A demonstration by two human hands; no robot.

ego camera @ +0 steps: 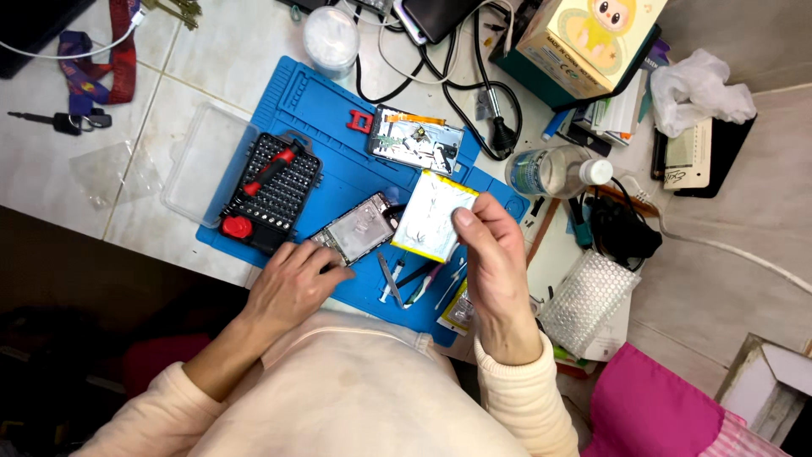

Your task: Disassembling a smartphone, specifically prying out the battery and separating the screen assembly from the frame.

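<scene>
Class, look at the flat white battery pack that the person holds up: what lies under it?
Under the white battery pack, pinched by the right hand, lies the blue work mat. Tweezers show just below its edge. Whatever sits directly beneath the pack is covered.

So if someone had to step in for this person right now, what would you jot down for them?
Left hand: resting on the opened device on the blue mat, steadying it.
Right hand: pinching a flat white battery pack, lifted clear of the device.
Nearby: removed cover panel higher on the mat, screwdriver bit case at left, tweezers in front of the device.
Done: device opened, battery out.
Left: battery is not set down or refitted; the cover is still off.
</scene>
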